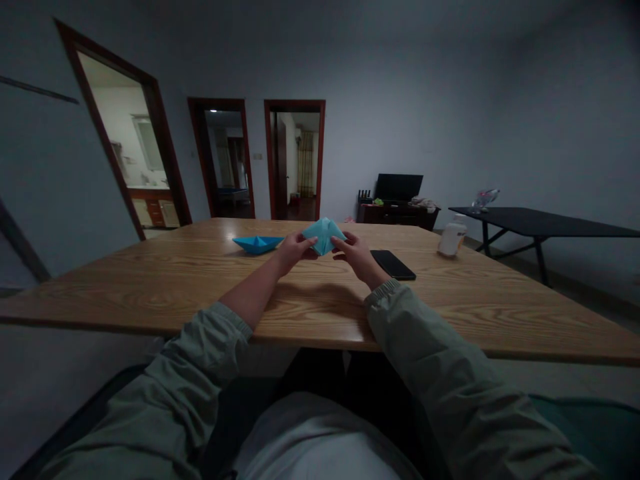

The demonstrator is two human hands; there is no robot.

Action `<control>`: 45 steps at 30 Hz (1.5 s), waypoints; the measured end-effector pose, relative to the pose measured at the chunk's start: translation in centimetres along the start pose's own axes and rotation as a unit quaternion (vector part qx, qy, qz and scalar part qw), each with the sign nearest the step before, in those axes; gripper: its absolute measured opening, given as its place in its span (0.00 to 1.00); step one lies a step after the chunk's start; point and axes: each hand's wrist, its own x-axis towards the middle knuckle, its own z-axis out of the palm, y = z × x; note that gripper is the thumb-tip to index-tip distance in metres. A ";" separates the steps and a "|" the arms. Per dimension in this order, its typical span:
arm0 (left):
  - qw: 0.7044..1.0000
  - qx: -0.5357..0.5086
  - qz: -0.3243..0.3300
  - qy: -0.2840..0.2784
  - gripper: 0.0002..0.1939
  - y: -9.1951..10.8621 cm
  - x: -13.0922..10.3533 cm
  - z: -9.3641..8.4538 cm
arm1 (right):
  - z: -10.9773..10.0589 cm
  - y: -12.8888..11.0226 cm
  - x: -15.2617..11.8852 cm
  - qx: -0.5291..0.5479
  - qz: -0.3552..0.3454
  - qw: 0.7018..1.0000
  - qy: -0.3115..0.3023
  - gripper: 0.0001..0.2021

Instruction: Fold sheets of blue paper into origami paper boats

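Observation:
A light blue piece of folded paper [325, 235] is held up above the wooden table [200, 293], its two side points spread left and right. My left hand [294, 253] pinches its left side, thumb in front. On the right side, my right hand [356, 255] grips it the same way, with the fingers partly behind the paper. Left of my hands, a darker blue paper boat [257, 245] rests on the tabletop. Close by my right wrist lies a black phone [393, 265], face up.
A white bottle [452, 237] stands toward the table's right end. Beyond it is a black folding table [545, 221] with a clear plastic-looking item on it. Against the back wall, a dark cabinet [395, 214] carries a black screen [399, 187]. Several doorways open at the left.

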 end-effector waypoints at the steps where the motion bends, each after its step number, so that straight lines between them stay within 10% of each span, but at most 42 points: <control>1: 1.000 0.004 0.000 0.000 0.21 0.0 0.0 0.0 | 0.1 0.0 0.0 0.009 0.000 1.000 0.000 0.24; 41: 0.998 0.060 -0.015 0.013 0.27 -0.5 -0.3 0.2 | 0.2 2.1 0.3 -0.064 0.028 0.997 -0.011 0.13; 45: 0.995 0.087 -0.005 0.038 0.23 -1.0 0.3 -0.2 | 0.3 2.5 0.1 -0.189 -0.067 0.979 0.032 0.18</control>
